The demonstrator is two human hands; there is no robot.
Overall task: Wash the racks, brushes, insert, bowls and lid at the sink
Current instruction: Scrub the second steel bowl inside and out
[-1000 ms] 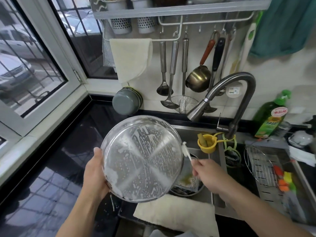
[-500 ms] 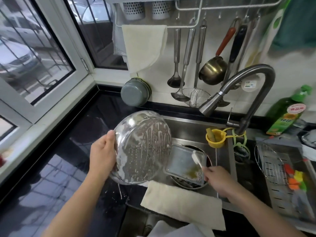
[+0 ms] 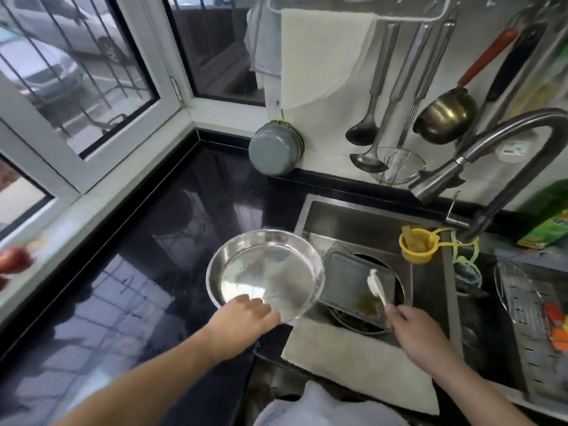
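On black counter, left hand gripping steel bowl, right hand holding brush

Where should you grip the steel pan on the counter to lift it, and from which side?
Pinch the pan's near rim from the front, as the left hand does: it lies upright, the thin rim is its only raised edge, and the sink crowds its right.
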